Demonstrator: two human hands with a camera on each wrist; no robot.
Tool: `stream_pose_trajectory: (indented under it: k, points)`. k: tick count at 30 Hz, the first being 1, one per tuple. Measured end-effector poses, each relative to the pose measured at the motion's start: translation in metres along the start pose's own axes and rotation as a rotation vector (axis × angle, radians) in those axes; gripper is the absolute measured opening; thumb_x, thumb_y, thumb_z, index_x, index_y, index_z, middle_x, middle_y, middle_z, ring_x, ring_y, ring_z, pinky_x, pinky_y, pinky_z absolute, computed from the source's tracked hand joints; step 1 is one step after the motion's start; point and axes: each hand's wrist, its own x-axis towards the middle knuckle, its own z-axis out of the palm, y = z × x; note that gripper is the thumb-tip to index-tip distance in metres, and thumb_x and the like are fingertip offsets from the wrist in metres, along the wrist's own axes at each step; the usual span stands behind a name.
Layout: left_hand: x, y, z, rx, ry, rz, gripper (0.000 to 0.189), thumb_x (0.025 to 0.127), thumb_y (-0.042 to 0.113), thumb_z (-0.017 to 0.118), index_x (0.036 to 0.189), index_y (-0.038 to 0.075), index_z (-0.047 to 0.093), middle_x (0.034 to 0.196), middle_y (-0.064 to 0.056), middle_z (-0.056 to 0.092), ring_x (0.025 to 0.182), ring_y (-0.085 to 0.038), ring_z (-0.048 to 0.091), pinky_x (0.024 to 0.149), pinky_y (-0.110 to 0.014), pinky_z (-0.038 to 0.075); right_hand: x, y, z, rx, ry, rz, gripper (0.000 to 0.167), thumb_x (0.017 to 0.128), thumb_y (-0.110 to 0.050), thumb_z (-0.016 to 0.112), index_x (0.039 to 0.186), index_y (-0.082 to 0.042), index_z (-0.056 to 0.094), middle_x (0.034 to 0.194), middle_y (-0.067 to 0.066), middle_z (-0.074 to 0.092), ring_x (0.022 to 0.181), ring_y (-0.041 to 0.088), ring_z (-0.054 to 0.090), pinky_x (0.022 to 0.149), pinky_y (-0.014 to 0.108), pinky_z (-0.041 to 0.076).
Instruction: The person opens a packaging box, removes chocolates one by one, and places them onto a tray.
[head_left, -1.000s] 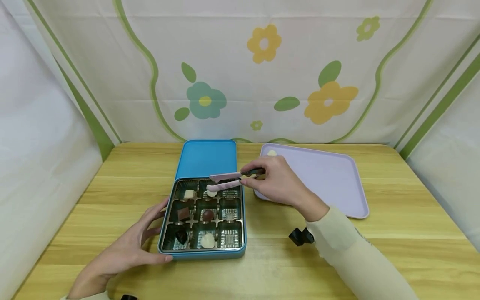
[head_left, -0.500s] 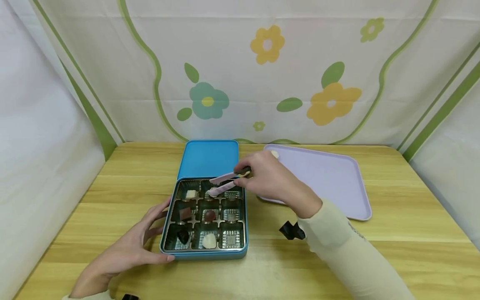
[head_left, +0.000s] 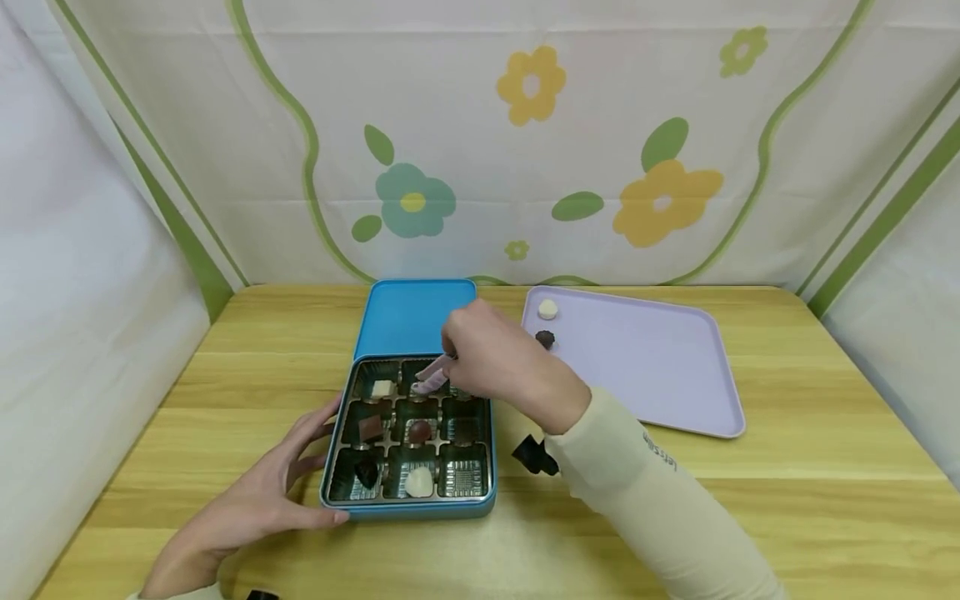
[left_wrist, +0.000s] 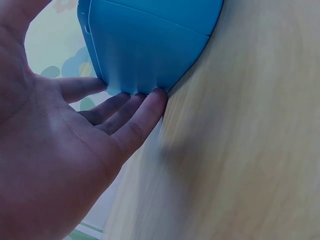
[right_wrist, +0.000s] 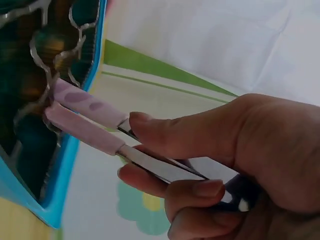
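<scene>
A blue tin (head_left: 420,510) holds a dark tray with compartments. My left hand (head_left: 258,492) is at its left side, and in the left wrist view its fairly straight fingers (left_wrist: 142,117) touch the tin wall. My right hand (head_left: 487,354) grips small tongs (right_wrist: 90,127) with pale purple tips, reaching into the back middle compartment; what is at the tips there is mostly hidden. Among the chocolates in the tin are a pale square (head_left: 383,389), a brown square (head_left: 370,429), a round brown one (head_left: 418,431), a dark one (head_left: 366,474) and a white one (head_left: 418,482).
A blue lid (head_left: 412,317) lies open behind the tin. On the right, a light purple tray (head_left: 645,358) bears a white chocolate (head_left: 547,309) and a dark chocolate (head_left: 544,339) near its left edge. A flowered curtain (head_left: 465,125) stands behind the wooden table (head_left: 247,350).
My right hand has moved left and turned over, bringing the tongs deeper into the back middle compartment. The dark chocolate on the tray has come into view. My left hand stays at the tin.
</scene>
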Motion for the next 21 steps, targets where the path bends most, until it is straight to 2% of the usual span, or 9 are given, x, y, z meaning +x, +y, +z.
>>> stream_pose_trajectory:
  k: [3,5,7,9,14,21]
  points:
    - [0.0,-0.001,0.002,0.001,-0.001,0.004,0.121,0.085,0.012,0.091,0.174,0.034,0.012,0.177,-0.023,0.016,0.147,-0.066,0.037,0.106,-0.013,0.043,0.001,0.01,0.006,0.075,-0.015,0.023,0.027,0.096,-0.003,0.073,0.07,-0.011,0.072,0.063,-0.004,0.054,0.062,0.012,0.042,0.058,0.026,0.036]
    - [0.001,0.0,0.002,-0.002,-0.005,0.006,0.121,0.085,0.012,0.091,0.174,0.034,0.012,0.177,-0.023,0.015,0.147,-0.066,0.037,0.106,-0.013,0.043,-0.001,0.02,0.01,0.152,-0.007,0.05,0.013,0.097,-0.01,0.076,0.085,-0.009,0.082,0.076,-0.001,0.072,0.068,0.012,0.056,0.064,0.026,0.047]
    - [0.001,0.001,0.002,-0.004,-0.01,0.006,0.121,0.085,0.012,0.091,0.174,0.033,0.012,0.177,-0.024,0.015,0.147,-0.067,0.036,0.106,-0.012,0.042,-0.005,0.029,0.012,0.23,0.015,0.074,0.01,0.097,-0.014,0.078,0.1,-0.008,0.085,0.094,0.003,0.082,0.08,0.013,0.068,0.073,0.029,0.056]
    - [0.001,0.001,0.001,-0.005,-0.014,0.002,0.121,0.085,0.012,0.091,0.174,0.034,0.012,0.177,-0.024,0.014,0.147,-0.068,0.035,0.106,-0.012,0.042,-0.011,0.035,0.014,0.295,0.042,0.102,0.011,0.097,-0.017,0.079,0.101,-0.01,0.086,0.096,0.001,0.082,0.087,0.013,0.072,0.077,0.03,0.058]
    - [0.0,0.001,0.0,-0.002,-0.018,-0.009,0.122,0.086,0.013,0.091,0.174,0.035,0.011,0.178,-0.024,0.012,0.146,-0.068,0.036,0.105,-0.012,0.043,-0.024,0.048,0.017,0.404,0.094,0.151,0.01,0.097,-0.022,0.079,0.102,-0.015,0.085,0.096,-0.003,0.082,0.087,0.013,0.071,0.079,0.033,0.057]
    - [0.001,-0.001,-0.002,-0.003,-0.016,-0.017,0.122,0.085,0.012,0.091,0.174,0.036,0.011,0.178,-0.024,0.014,0.146,-0.066,0.038,0.104,-0.016,0.046,-0.032,0.057,0.025,0.463,0.148,0.168,0.011,0.097,-0.02,0.081,0.105,-0.014,0.085,0.102,0.0,0.083,0.091,0.013,0.074,0.083,0.034,0.059]
